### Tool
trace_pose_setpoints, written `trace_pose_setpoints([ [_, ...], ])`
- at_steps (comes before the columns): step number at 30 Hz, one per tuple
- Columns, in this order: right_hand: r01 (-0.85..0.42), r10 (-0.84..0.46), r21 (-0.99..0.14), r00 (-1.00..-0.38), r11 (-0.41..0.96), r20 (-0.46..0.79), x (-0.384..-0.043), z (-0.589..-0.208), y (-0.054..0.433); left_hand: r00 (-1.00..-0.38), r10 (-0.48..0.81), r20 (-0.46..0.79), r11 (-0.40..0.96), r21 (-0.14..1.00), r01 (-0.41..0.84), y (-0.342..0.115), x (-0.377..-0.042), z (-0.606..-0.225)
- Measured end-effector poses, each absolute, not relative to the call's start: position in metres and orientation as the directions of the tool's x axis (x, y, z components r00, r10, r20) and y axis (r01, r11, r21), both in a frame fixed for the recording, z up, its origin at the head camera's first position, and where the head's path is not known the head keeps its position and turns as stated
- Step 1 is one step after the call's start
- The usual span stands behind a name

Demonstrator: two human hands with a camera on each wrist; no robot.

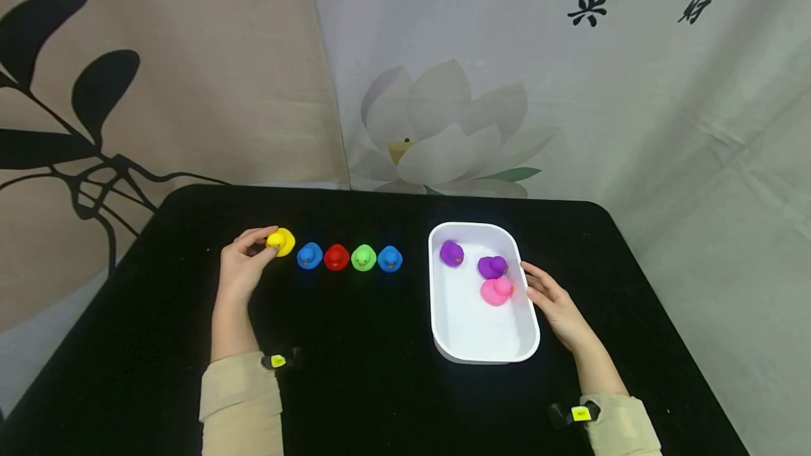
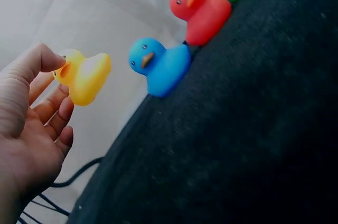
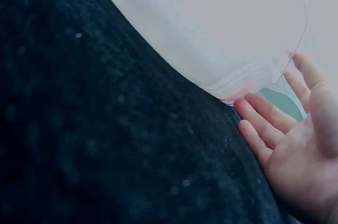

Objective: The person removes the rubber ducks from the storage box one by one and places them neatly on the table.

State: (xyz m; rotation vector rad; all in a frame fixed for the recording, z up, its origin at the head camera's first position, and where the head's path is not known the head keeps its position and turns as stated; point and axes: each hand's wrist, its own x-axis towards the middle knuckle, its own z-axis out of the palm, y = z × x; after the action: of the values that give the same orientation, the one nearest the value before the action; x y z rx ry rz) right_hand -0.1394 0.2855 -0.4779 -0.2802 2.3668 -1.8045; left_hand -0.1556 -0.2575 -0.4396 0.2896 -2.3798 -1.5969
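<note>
A yellow rubber duck (image 1: 281,242) is pinched by the head between thumb and fingers of my left hand (image 1: 242,267). In the left wrist view the yellow duck (image 2: 91,78) hangs in the air, left of a blue duck (image 2: 168,68). The row on the table runs on with a red duck (image 1: 336,257), a green duck (image 1: 364,257) and another blue duck (image 1: 390,259). My right hand (image 1: 557,308), fingers extended, rests at the right rim of a white tray (image 1: 469,336). In the right wrist view the fingers (image 3: 264,113) lie along the tray's side.
Inside the tray sit a purple duck (image 1: 452,253), a second purple duck (image 1: 492,267) and a pink duck (image 1: 496,292). All of it stands on a black-covered table (image 1: 355,385). Behind the table's far edge hangs a printed curtain (image 1: 253,90).
</note>
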Motion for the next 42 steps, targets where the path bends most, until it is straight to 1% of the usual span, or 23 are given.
trace_pose_setpoints([
  [6,-0.048,-0.235,-0.96,-0.972,0.275,-0.019,-0.139,-0.477,0.285,-0.945,-0.317,0.082,0.344,0.939,-0.034,-0.26,-0.156,-0.448],
  [10,-0.046,-0.233,-0.958,-0.972,0.283,-0.022,-0.14,-0.478,0.286,-0.944,-0.319,0.078,0.347,0.937,-0.04,-0.26,-0.156,-0.453],
  [18,-0.049,-0.234,-0.956,-0.972,0.288,-0.02,-0.14,-0.478,0.286,-0.944,-0.328,0.024,0.358,0.928,-0.101,-0.262,-0.158,-0.459],
  [28,-0.044,-0.235,-0.958,-0.972,0.283,-0.025,-0.139,-0.477,0.285,-0.953,-0.303,-0.018,0.376,0.916,-0.137,-0.265,-0.157,-0.464],
  [36,-0.047,-0.241,-0.964,-0.97,0.262,-0.018,-0.138,-0.476,0.285,-0.953,-0.296,-0.061,0.362,0.916,-0.171,-0.266,-0.158,-0.467],
  [42,-0.048,-0.237,-0.962,-0.971,0.269,-0.018,-0.139,-0.476,0.285,-0.957,-0.281,-0.066,0.358,0.918,-0.169,-0.268,-0.158,-0.469],
])
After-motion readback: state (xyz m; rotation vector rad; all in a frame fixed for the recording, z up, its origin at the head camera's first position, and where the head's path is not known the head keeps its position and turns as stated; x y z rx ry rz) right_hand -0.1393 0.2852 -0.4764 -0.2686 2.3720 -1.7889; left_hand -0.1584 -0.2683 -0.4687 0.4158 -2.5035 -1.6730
